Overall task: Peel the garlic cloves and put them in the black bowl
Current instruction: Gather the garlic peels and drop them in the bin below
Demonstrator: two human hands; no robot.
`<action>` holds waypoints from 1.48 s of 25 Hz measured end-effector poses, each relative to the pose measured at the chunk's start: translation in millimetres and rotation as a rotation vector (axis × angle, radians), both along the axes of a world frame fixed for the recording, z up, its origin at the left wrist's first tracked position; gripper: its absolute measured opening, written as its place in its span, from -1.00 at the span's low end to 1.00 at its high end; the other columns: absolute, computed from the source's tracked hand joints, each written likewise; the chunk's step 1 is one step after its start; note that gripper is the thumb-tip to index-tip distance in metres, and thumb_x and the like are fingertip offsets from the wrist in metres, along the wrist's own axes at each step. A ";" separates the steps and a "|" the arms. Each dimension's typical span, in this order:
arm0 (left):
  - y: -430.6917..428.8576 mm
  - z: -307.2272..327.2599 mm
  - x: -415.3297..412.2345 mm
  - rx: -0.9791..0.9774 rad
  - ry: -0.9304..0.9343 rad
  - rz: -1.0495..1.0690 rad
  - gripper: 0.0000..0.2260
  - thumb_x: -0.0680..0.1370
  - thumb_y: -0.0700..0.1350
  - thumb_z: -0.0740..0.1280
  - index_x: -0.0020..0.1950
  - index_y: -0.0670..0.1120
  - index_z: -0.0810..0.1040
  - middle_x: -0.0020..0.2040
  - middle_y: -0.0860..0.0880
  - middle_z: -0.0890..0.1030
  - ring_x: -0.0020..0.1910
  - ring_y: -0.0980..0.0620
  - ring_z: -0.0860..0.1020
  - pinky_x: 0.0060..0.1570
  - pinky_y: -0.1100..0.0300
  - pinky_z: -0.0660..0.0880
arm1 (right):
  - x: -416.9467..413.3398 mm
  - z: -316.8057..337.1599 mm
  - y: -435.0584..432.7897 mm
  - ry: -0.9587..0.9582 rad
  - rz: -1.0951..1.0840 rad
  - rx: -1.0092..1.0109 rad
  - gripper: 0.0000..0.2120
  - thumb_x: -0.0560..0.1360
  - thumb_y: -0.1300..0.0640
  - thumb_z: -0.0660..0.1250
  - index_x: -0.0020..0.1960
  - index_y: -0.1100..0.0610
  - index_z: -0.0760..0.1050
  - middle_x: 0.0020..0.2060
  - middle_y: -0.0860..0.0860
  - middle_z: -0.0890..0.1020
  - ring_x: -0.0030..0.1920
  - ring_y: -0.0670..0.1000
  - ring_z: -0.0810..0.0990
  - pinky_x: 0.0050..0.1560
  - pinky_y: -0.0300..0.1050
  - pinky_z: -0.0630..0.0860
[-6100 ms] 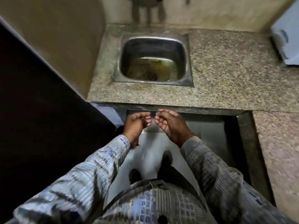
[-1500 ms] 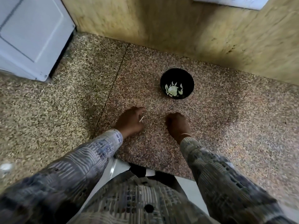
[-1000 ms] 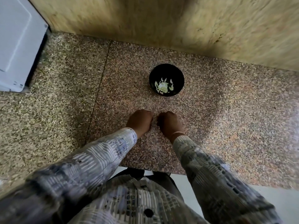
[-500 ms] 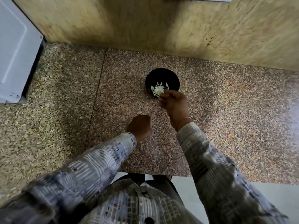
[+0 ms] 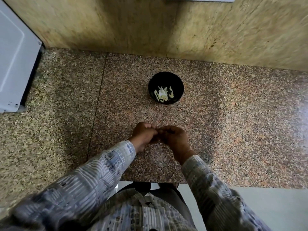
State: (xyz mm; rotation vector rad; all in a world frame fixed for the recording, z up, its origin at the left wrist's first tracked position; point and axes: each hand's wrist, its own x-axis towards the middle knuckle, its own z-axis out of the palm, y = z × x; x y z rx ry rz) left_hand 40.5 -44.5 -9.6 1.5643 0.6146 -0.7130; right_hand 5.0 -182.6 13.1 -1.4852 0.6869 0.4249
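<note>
our left hand (image 5: 144,135) and right hand (image 5: 173,139) meet fingertip to fingertip on our side of the black bowl (image 5: 178,84), fingers curled; we cannot tell what, if anything, they pinch. a moment ago the right hand reached the bowl's near rim, so we judge another clove delivered. peeled garlic cloves (image 5: 163,95) lie inside the bowl.

Garlic cloves (image 5: 163,95) lie in the bowl (image 5: 178,84) on the worktop (image 5: 233,124). The left hand (image 5: 144,135) and right hand (image 5: 174,138) meet before it; possibly an appliance (image 5: 13,55) stands far left.
</note>
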 end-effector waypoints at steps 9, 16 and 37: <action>0.1 -6.0 -6.6 -0.108 0.011 0.042 -0.88 0.52 -0.26 0.52 0.04 -0.17 0.72 -0.08 -0.05 0.76 -0.06 -0.03 0.72 -0.19 0.17 0.64 | 3.5 -13.7 -20.6 0.076 0.116 0.063 -0.90 0.60 0.34 0.34 0.04 0.33 0.63 -0.01 0.39 0.67 -0.06 0.23 0.62 0.15 0.23 0.59; 16.8 -12.7 -9.9 0.530 -0.626 -0.734 -0.90 0.55 -0.18 0.46 0.00 -0.02 0.74 -0.05 0.02 0.75 -0.08 0.06 0.67 -0.05 0.30 0.45 | -3.7 -24.1 -10.2 -0.096 0.658 -0.615 -0.84 0.62 0.11 0.35 -0.13 -0.06 0.57 -0.28 -0.03 0.68 -0.31 -0.03 0.68 -0.26 -0.07 0.67; -11.4 44.6 -38.0 -0.347 -0.056 0.232 -0.88 0.67 -0.20 0.32 0.05 -0.19 0.63 -0.05 -0.18 0.68 -0.05 -0.13 0.65 -0.20 0.08 0.60 | -3.1 34.8 -22.0 -0.316 0.234 0.012 -0.95 0.55 0.39 0.35 -0.05 0.33 0.60 -0.14 0.32 0.67 -0.15 0.16 0.66 -0.01 0.15 0.63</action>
